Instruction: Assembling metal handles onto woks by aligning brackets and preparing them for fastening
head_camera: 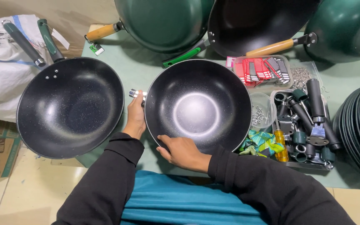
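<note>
head view: right hand (pixel 183 151) clamped on near rim of black wok (pixel 198 105), mid-table, steadying it; left hand (pixel 136 116) pinches shiny handle stub (pixel 137 94) at wok's left edge, lining it up.

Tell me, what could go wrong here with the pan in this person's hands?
The pan has no handle; the left hand grips its small metal stub and the right hand only its near rim, so it might slip or tip. Swung right, it could knock the bowl of screws touching its edge. Swung left, it may scrape the finished pan.
</note>
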